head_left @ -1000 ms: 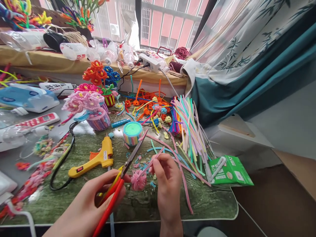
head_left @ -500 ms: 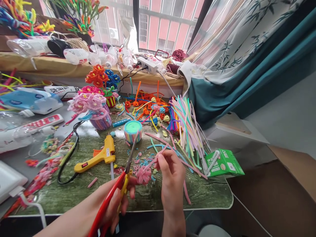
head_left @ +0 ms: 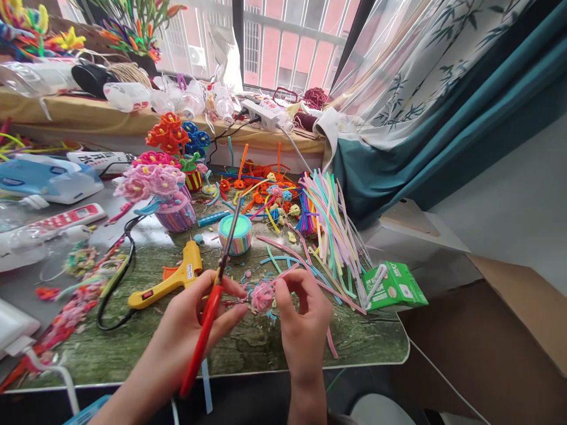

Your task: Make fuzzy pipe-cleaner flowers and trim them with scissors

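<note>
My left hand (head_left: 190, 321) holds red-handled scissors (head_left: 204, 336) against its palm, the blades pointing up and away. Its thumb and forefinger are apart, their tips just left of a small pink fuzzy flower (head_left: 263, 297). A pink pipe-cleaner stem runs from the flower to my right hand (head_left: 303, 319), which is closed in a pinch on it. Beyond the hands stands a round pot wrapped in pastel pipe cleaners (head_left: 235, 235), with a mint-green top. Short pink and blue clippings lie below and around the flower.
A yellow glue gun (head_left: 170, 280) with a black cord lies left of my hands. Pastel pipe cleaners (head_left: 332, 230) and a green packet (head_left: 394, 286) lie to the right. Pots of fuzzy flowers (head_left: 175, 206) stand behind; bottles (head_left: 128, 96) line the windowsill.
The scissors have swung more upright, and the left fingers have lifted off the flower and spread. The flower has risen slightly and turned; the right hand keeps its pinch.
</note>
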